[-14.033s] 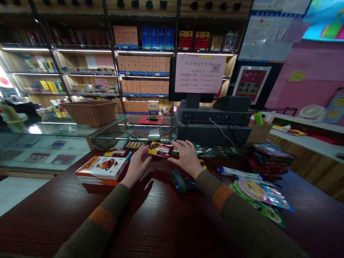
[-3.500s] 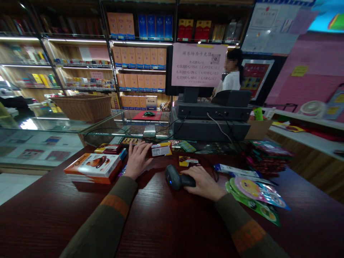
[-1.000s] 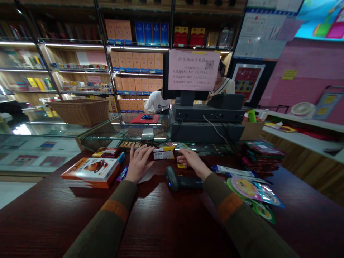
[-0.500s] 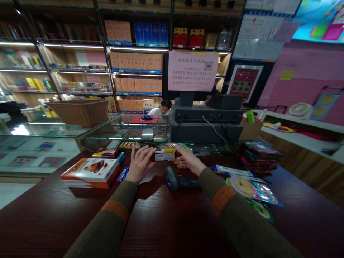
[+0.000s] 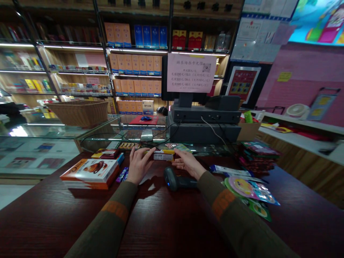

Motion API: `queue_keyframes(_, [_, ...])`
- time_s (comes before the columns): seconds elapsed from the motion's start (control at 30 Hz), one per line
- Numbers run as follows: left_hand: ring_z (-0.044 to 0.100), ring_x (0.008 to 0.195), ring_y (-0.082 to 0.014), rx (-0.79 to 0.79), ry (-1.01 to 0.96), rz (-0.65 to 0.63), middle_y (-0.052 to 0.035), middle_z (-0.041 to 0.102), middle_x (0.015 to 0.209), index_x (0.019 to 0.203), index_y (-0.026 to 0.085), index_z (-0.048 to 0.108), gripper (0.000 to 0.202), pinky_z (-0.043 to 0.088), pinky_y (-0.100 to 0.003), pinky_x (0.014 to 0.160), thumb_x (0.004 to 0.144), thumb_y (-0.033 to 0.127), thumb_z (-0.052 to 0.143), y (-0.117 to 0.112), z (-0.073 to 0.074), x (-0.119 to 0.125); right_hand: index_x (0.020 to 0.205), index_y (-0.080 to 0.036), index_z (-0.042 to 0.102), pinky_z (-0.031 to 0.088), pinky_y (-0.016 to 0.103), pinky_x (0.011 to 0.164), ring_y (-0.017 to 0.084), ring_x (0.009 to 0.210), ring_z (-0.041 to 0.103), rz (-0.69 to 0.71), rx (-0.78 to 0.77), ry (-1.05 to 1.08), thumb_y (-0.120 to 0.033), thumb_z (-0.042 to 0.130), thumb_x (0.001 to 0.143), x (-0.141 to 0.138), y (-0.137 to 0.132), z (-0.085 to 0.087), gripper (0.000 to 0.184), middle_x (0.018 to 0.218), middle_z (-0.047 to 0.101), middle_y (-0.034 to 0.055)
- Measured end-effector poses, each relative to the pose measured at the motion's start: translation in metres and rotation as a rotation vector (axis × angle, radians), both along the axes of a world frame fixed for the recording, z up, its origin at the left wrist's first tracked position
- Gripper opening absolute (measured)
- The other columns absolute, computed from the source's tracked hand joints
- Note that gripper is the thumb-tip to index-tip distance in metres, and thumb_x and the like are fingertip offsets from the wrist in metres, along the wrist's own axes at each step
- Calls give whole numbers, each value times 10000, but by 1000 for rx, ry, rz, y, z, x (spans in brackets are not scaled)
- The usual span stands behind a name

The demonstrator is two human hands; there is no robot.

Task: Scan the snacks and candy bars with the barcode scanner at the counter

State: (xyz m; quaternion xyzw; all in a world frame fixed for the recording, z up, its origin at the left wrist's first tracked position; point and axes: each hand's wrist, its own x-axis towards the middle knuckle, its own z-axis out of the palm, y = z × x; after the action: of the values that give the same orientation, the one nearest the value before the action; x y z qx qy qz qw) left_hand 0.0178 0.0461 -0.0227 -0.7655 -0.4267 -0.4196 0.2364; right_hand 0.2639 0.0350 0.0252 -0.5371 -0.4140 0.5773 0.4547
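Note:
A small yellow and white box (image 5: 163,155) lies near the far edge of the dark wooden counter (image 5: 161,229). My left hand (image 5: 139,165) holds its left end, fingers closed over the top. My right hand (image 5: 187,163) grips its right end with the fingertips. A black barcode scanner (image 5: 176,181) lies on the counter just below my right wrist, untouched. An orange and white snack box (image 5: 90,172) lies to the left of my left hand, and a red and yellow pack (image 5: 105,153) sits behind it.
Colourful round packets (image 5: 251,193) and a stack of dark packs (image 5: 259,152) lie at the right. A cash register with a monitor and pink notice (image 5: 191,72) stands behind. A glass display case (image 5: 67,134) with a wicker basket (image 5: 79,111) is at the left.
My right hand left the scanner and came up to the small box's right end. Both hands now hold the box, turned flatter. The people behind the register have dropped out of sight.

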Motion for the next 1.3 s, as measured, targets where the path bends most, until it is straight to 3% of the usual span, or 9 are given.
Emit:
queue_keyframes(0.13, [604,1116,-225,-65,-80,-21,-67,670,1144,1384,305,586,440,248,-518,1210,945,286,586,3,-2,2,918,-203,547,469,158,475,142,649,714,-103,44,-21,-497,736,852,-7,-1,-1,355,699,645,-5])
queue_keyframes(0.33, [620,1162,-215,-262,-272,-159,-54,707,1207,1389,286,573,457,158,-557,1238,933,257,558,4,-3,8,918,-200,576,482,167,498,146,665,721,-230,165,-115,-461,766,814,-7,3,-6,339,713,689,12])
queue_keyframes(0.4, [625,1196,-224,-391,-453,-223,-53,714,1235,1396,279,563,495,186,-564,1232,902,289,597,4,-2,14,920,-203,586,504,201,532,169,704,729,-254,236,-176,-495,758,797,-4,5,-9,360,743,716,28])
queue_keyframes(0.57, [655,1202,-267,-788,-1123,-478,-127,700,1285,1414,183,547,658,464,-479,1087,834,460,688,4,1,27,983,-225,599,562,342,758,229,826,735,-234,491,-404,-567,743,758,5,4,-13,435,833,755,36])
queue_keyframes(0.7, [695,1128,-269,-927,-1297,-516,-140,721,1241,1351,157,600,716,516,-471,1040,729,439,815,4,2,24,1089,-241,582,547,360,893,224,994,715,-115,669,-418,-523,737,791,8,-6,-10,438,1051,742,64])
queue_keyframes(0.83, [688,1149,-287,-946,-1280,-553,-153,702,1277,1312,159,622,729,526,-483,1033,667,402,860,5,3,17,1199,-269,578,488,391,1020,239,1158,649,-15,842,-621,-490,752,812,15,-15,-5,478,1212,690,57])
queue_keyframes(1.03, [667,1176,-291,-878,-1016,-559,-148,695,1275,1376,157,576,815,490,-503,1072,633,343,855,10,3,12,1272,-223,586,436,460,1067,304,1206,600,39,1067,-943,-432,799,803,27,-15,0,555,1272,669,120])
queue_keyframes(1.2, [702,1058,-245,-840,-783,-465,-110,667,1238,1448,190,507,809,548,-468,985,689,256,778,10,-3,8,1296,-181,590,427,478,1073,312,1212,587,120,1207,-1058,-456,772,827,24,-16,6,574,1291,659,152])
queue_keyframes(1.3, [698,1013,-223,-723,-591,-362,-76,652,1151,1424,219,538,750,557,-444,968,704,209,746,8,3,0,1347,-191,565,411,490,1094,311,1262,562,186,1217,-1092,-442,738,862,18,-19,12,572,1330,640,154])
